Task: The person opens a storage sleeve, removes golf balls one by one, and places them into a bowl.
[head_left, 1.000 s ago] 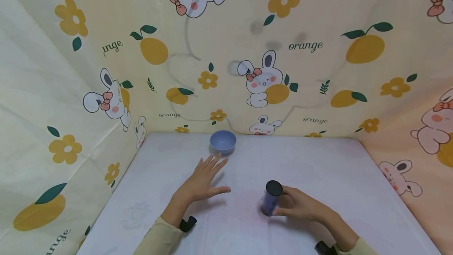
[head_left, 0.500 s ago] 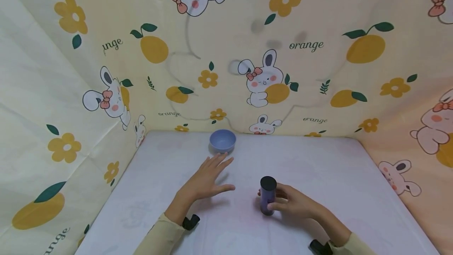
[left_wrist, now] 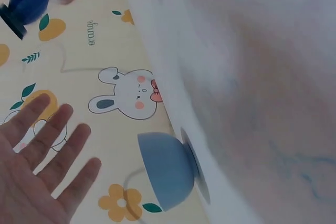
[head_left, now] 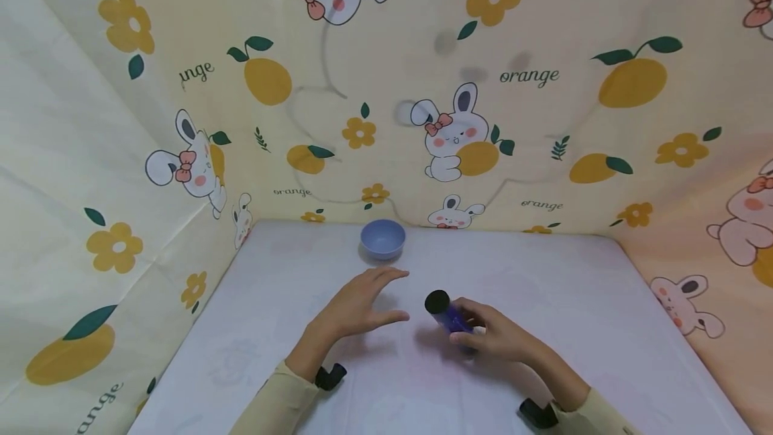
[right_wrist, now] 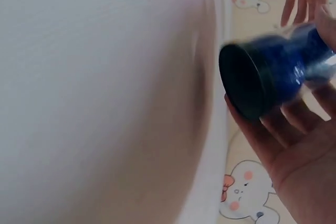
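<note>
My right hand (head_left: 492, 334) grips a dark blue jar (head_left: 447, 317) with a black lid (head_left: 437, 301), lifted off the table and tilted toward the left. The right wrist view shows the jar (right_wrist: 291, 74) lying across my curled fingers (right_wrist: 281, 135), its lid (right_wrist: 242, 82) facing the table. My left hand (head_left: 356, 304) hovers open above the white table (head_left: 543, 287), fingers spread, a short way left of the jar. A small blue bowl (head_left: 382, 239) stands at the table's far edge, beyond the left hand; in the left wrist view the bowl (left_wrist: 165, 169) is beside my spread fingers (left_wrist: 52, 150).
Cloth walls printed with rabbits and oranges (head_left: 459, 133) close the table in at the back and on both sides. Black wrist mounts (head_left: 331, 376) sit at both cuffs.
My right hand has raised the jar from upright on the table and tipped it leftward. My left hand has drifted slightly right, toward the jar.
</note>
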A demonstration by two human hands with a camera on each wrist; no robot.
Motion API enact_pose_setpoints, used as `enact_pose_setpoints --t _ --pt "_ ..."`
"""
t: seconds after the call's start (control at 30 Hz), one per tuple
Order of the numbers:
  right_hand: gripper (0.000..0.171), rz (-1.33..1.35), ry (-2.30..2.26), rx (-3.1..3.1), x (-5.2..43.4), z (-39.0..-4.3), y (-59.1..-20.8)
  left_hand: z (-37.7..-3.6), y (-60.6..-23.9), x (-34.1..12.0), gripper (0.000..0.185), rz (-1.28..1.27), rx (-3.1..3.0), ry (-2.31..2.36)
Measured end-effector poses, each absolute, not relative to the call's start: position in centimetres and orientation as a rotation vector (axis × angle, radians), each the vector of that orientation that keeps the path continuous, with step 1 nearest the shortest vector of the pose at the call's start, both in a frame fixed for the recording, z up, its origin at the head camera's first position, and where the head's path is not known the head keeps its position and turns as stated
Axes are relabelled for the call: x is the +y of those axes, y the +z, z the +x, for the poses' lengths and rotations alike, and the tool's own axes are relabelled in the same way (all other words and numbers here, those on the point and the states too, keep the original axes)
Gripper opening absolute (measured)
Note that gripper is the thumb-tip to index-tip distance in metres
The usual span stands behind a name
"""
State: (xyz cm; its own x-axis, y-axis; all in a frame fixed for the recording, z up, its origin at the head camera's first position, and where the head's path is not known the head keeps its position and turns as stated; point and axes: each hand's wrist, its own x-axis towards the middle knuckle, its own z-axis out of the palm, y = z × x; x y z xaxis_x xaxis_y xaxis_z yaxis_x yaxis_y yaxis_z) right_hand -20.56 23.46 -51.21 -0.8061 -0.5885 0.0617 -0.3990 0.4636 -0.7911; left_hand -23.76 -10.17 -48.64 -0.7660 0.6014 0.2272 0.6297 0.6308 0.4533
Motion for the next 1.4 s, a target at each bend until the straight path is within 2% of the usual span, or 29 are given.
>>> enact_pose_setpoints --t 0.3,1.17,1.4 --pt "0.042 -0.898 -1.183 2.625 22.8 -21.1 -51.0 -23.5 -48.1 -8.9 0.060 -1.125 -2.719 -1.016" --pt "0.056 -0.870 -0.893 2.859 22.0 -21.3 -51.0 -23.5 -49.2 -7.5 0.056 -1.237 -2.664 -0.953" --pt "0.054 -0.918 -0.901 2.852 21.8 -21.2 -51.2 -23.5 -49.0 -7.4 0.049 -1.279 -2.682 -0.975"
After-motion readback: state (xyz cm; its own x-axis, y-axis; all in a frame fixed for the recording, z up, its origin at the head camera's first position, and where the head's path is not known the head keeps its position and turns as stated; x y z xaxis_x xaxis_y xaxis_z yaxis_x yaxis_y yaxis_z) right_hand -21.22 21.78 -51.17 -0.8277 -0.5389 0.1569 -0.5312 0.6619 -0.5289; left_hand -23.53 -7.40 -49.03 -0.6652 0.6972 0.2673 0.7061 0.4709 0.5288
